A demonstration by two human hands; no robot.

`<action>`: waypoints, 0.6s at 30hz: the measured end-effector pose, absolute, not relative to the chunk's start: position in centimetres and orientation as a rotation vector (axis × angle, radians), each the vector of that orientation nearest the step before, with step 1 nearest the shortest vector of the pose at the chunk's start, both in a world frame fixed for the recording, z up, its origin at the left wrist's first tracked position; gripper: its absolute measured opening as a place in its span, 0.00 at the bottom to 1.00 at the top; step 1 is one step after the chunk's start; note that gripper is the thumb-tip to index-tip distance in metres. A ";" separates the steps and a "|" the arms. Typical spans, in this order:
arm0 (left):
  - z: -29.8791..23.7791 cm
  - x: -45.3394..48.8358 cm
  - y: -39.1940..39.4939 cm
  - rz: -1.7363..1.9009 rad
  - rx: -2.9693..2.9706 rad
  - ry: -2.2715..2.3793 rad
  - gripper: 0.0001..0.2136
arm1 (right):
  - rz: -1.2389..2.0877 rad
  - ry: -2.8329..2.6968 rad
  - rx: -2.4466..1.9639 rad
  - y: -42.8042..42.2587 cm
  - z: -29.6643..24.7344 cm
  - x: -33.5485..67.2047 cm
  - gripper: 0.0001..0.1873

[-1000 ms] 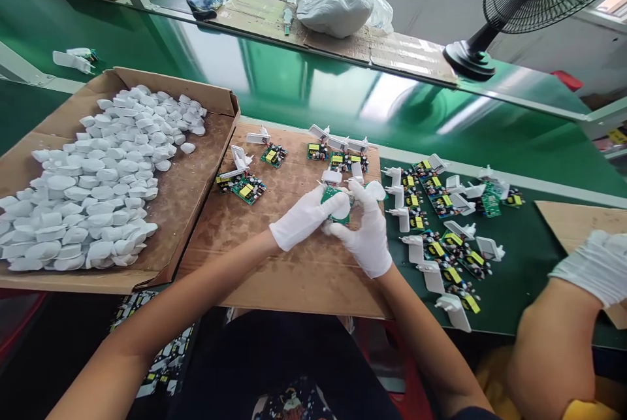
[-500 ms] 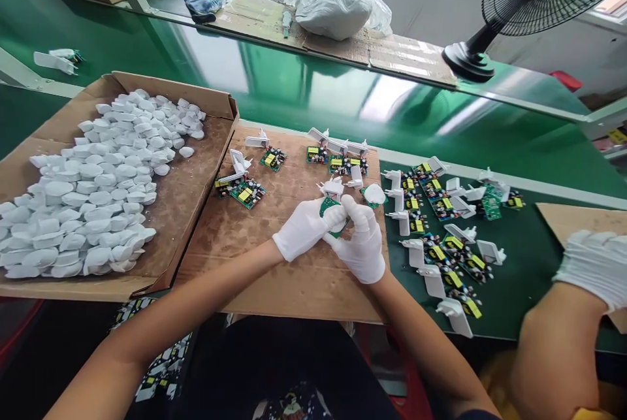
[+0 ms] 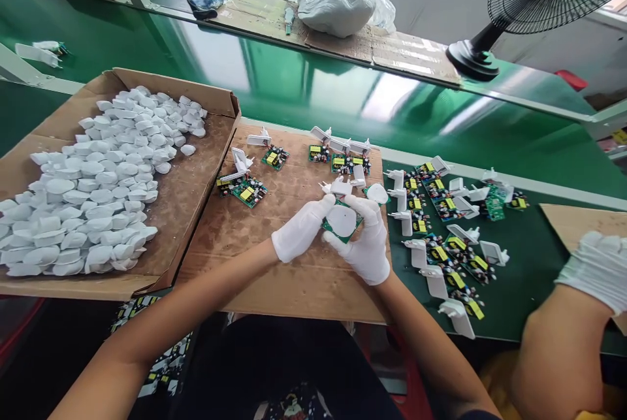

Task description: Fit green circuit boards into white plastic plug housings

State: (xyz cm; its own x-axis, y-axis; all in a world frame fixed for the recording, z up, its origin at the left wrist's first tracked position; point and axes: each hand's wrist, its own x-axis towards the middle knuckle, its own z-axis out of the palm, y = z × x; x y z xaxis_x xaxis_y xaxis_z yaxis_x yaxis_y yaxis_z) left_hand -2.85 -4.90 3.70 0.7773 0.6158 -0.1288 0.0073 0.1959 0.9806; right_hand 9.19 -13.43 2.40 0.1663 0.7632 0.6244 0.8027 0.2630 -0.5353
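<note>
A green circuit board (image 3: pixel 347 238) with a rounded white pad (image 3: pixel 341 220) on its upper face is held between my two white-gloved hands. My left hand (image 3: pixel 302 229) pinches the board's upper left edge. Wrapped round the right side, with the thumb at the lower edge, is my right hand (image 3: pixel 367 247). A white plug piece (image 3: pixel 339 186) shows just beyond the board; whether it is joined to it I cannot tell. Close to my right fingers lies another board with a white pad (image 3: pixel 377 194). Both hands are above a brown cardboard sheet (image 3: pixel 274 263).
On the left, a cardboard tray (image 3: pixel 181 211) holds many white pads (image 3: pixel 93 191). Boards with white plug pieces (image 3: pixel 247 190) lie on the sheet, and more boards (image 3: pixel 441 253) on the green table to the right. A co-worker's gloved hand (image 3: pixel 595 270) is at far right.
My left fingers have shifted off the board's middle to its upper left edge, uncovering the white pad. My right hand keeps its hold. The view has shifted slightly.
</note>
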 end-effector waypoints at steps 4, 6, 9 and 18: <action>4.6 -2.1 -4.7 0.363 0.984 0.546 0.19 | 0.089 -1.474 -1.497 -13.4 2.7 9.7 0.32; 5.3 -2.0 -4.7 0.308 0.919 0.534 0.20 | 0.136 -1.446 -1.496 -13.4 2.8 9.9 0.32; 5.8 -2.3 -4.7 0.270 0.869 0.496 0.21 | 0.165 -1.465 -1.494 -13.3 2.7 10.1 0.32; 3.8 -2.4 -4.6 0.396 1.020 0.446 0.19 | 0.082 -1.603 -1.398 -13.2 2.6 9.9 0.32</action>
